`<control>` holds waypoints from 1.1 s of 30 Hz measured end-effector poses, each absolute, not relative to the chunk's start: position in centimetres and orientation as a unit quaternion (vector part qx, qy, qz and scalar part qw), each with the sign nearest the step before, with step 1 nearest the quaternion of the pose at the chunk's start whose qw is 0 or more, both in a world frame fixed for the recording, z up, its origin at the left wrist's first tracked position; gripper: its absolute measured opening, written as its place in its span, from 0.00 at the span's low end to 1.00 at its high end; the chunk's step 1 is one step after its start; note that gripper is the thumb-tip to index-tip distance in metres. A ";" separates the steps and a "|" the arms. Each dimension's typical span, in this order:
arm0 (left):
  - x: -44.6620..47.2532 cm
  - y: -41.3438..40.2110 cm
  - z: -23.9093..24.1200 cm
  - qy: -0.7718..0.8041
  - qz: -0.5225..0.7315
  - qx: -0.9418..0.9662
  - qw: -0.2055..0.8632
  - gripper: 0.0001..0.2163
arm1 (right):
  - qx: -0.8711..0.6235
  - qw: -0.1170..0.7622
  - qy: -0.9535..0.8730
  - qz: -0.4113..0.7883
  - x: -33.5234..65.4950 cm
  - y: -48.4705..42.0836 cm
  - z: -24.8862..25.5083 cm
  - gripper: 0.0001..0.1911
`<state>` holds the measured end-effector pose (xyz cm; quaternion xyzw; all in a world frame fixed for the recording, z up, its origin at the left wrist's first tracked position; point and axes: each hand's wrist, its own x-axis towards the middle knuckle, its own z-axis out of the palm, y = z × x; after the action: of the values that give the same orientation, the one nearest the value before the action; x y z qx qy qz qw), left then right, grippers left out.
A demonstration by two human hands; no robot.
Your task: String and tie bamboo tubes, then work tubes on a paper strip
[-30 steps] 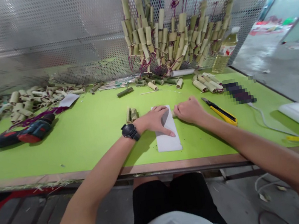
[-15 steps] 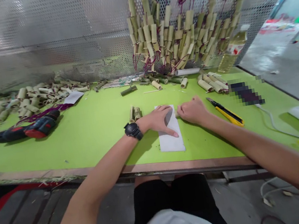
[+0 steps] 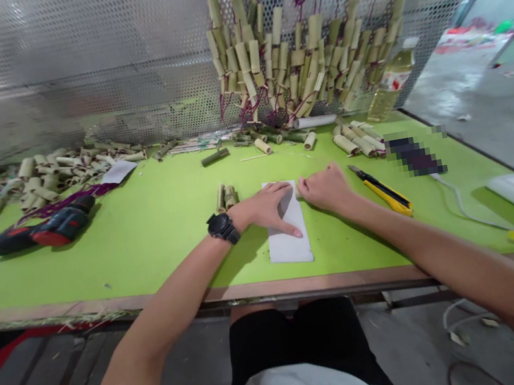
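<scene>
A white sheet of paper (image 3: 291, 249) lies lengthwise on the green tabletop in front of me. Fingers spread, my left hand (image 3: 269, 209) presses flat on its upper part; a black watch (image 3: 223, 227) is on that wrist. At the sheet's upper right edge, my right hand (image 3: 323, 188) is curled into a fist with its knuckles up. A small pale bit shows between this fist and the paper, too covered to name. Short bamboo tubes (image 3: 230, 195) stand just beyond my left wrist. Right of my right hand rests a yellow utility knife (image 3: 388, 195), its blade end pointing away.
A cordless drill (image 3: 62, 224) lies at left, before a heap of bamboo pieces (image 3: 45, 182). Strung bamboo tubes (image 3: 244, 56) hang on the perforated metal panel (image 3: 116, 58). At right are an oil bottle (image 3: 390, 88), a bundle of tubes (image 3: 359, 139) and a white cable (image 3: 468, 216).
The whole view has shifted slightly to the right, so things appear a little further left. Both hands keep their shape and place at the paper.
</scene>
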<state>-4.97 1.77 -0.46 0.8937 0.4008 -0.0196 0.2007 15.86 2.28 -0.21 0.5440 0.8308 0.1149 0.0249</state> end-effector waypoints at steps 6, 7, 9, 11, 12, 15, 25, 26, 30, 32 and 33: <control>-5.1 2.0 -0.5 0.397 -0.013 0.896 0.201 0.65 | 0.512 0.032 0.853 0.092 15.9 1.0 0.2 0.36; -5.1 2.0 -0.5 0.394 -0.011 0.897 0.202 0.65 | 0.504 0.035 0.858 0.092 16.0 0.6 0.2 0.36; -5.1 2.1 -0.6 0.389 -0.009 0.898 0.203 0.66 | 0.500 0.039 0.860 0.096 16.1 0.2 0.2 0.36; -5.1 2.2 -0.7 0.389 -0.009 0.898 0.205 0.66 | 0.514 0.039 0.850 0.104 16.0 0.8 0.2 0.36; -5.1 2.2 -0.7 0.390 -0.009 0.897 0.206 0.66 | 0.525 0.037 0.843 0.108 15.9 1.4 0.1 0.36; -5.2 2.2 -0.8 0.395 -0.010 0.894 0.209 0.67 | 0.550 0.023 0.827 0.117 15.7 2.9 0.1 0.37; -5.1 2.1 -0.5 0.395 -0.013 0.894 0.210 0.66 | 0.494 0.030 0.862 0.112 16.4 1.5 0.0 0.37; -5.0 2.1 -0.5 0.398 -0.014 0.893 0.210 0.66 | 0.511 0.027 0.851 0.119 16.3 2.0 -0.1 0.37; -5.1 2.2 -0.5 0.402 -0.017 0.892 0.207 0.66 | 0.530 0.022 0.839 0.121 16.1 2.9 -0.1 0.36; -5.1 2.2 -0.6 0.399 -0.014 0.893 0.207 0.65 | 0.507 0.027 0.856 0.099 16.3 2.3 0.1 0.37; -5.2 2.3 -0.7 0.396 -0.012 0.894 0.206 0.65 | 0.491 0.031 0.866 0.088 16.5 1.9 0.2 0.37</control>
<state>-5.17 2.25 -0.70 0.8945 0.3965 -0.0124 0.2062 16.50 1.89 0.16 0.4914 0.8659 0.0881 0.0308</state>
